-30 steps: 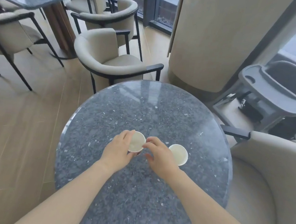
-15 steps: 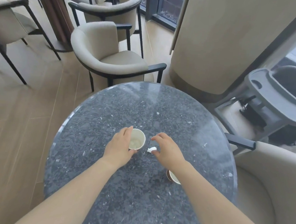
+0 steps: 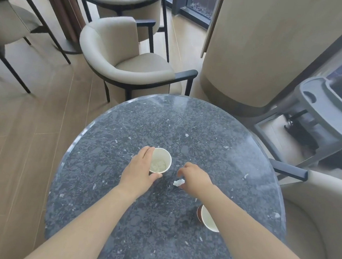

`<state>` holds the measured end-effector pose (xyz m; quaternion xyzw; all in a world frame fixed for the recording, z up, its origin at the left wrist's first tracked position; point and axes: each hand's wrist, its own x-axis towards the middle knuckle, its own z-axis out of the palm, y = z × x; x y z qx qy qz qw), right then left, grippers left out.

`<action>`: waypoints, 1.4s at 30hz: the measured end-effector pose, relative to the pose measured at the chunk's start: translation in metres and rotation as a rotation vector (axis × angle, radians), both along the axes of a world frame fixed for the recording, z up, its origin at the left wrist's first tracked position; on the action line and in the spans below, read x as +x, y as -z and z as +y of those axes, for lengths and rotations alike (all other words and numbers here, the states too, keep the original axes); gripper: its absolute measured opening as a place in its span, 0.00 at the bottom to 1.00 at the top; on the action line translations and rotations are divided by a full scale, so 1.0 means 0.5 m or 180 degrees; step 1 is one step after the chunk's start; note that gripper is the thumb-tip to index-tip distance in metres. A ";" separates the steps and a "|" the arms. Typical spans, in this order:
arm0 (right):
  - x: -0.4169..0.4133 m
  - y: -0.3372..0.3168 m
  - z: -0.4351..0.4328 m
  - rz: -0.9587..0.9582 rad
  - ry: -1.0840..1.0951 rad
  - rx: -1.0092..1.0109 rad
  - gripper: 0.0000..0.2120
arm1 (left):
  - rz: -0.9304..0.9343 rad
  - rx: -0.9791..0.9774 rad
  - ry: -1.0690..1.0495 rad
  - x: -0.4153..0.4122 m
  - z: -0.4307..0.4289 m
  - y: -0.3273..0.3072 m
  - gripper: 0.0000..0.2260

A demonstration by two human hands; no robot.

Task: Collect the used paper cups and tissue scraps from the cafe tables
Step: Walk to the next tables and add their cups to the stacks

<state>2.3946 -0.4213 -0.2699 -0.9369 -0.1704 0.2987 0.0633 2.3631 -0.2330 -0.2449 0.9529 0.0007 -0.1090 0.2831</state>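
Fingers (image 3: 183, 169) of the right hand (image 3: 198, 180) pinch a tissue scrap (image 3: 178, 182), the left hand (image 3: 137, 174) grips a cup (image 3: 160, 163) — a loose pinch may drop the scrap.

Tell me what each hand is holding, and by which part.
The left hand grips the paper cup around its side wall. The right hand pinches the tissue scrap by its right end.

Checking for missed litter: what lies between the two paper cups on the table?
A tissue scrap beside the right hand, seen in the head view.
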 end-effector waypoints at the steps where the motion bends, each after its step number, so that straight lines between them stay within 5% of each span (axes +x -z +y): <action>1: 0.001 0.004 0.000 0.0040 0.0005 -0.0035 0.11 | -0.0022 -0.0016 0.0006 0.000 0.000 0.001 0.35; 6: 0.006 -0.001 -0.013 0.0011 0.0308 0.0056 0.07 | -0.0020 -0.0073 -0.0005 -0.001 0.000 0.003 0.35; 13: -0.007 -0.090 -0.036 -0.0937 0.0809 0.1120 0.06 | 0.0086 -0.0073 0.0182 -0.021 -0.021 -0.007 0.36; 17: -0.051 -0.132 -0.019 -0.0896 0.0709 0.1685 0.05 | 0.0118 -0.0136 0.0317 -0.057 -0.041 -0.013 0.34; 31: -0.207 -0.126 -0.123 -0.0936 0.0916 0.1399 0.12 | 0.0053 -0.0137 0.0443 -0.203 -0.073 -0.005 0.36; 39: -0.256 -0.103 -0.161 -0.0608 0.0977 0.0840 0.36 | 0.0090 0.0181 0.0704 -0.229 -0.078 -0.015 0.37; 42: -0.271 -0.087 -0.162 -0.0605 0.1021 0.0795 0.32 | 0.0194 0.0293 0.0838 -0.228 -0.082 -0.020 0.40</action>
